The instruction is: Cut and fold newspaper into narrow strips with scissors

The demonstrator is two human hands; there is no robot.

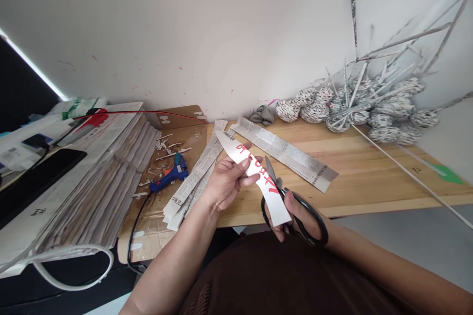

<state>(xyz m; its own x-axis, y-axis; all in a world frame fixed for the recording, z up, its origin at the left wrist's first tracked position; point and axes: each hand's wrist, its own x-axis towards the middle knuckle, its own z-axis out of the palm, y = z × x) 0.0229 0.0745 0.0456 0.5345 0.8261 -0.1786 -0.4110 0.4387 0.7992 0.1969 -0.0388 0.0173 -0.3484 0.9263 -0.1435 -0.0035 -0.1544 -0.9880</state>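
My left hand [231,179] pinches a strip of white paper [244,155] with red handwritten marks; its far end tapers and curves. In my right hand [295,211] is a pair of black-handled scissors [316,224], fingers through the loops. The blades point away from me, slightly parted, along the strip's right edge. The strip's near end lies over part of the right hand and scissors. Beneath and beyond them, several newspaper strips [195,177] lie stacked on the left, and another newspaper strip [284,152] lies flat to the right.
A blue glue gun [172,174] rests among paper scraps on cardboard at the left, its black cord trailing down. Further left stands a tall newspaper stack [121,167] with a black phone-like slab [44,182] on top. Woven paper bulbs [391,108] with long sticks crowd the back right.
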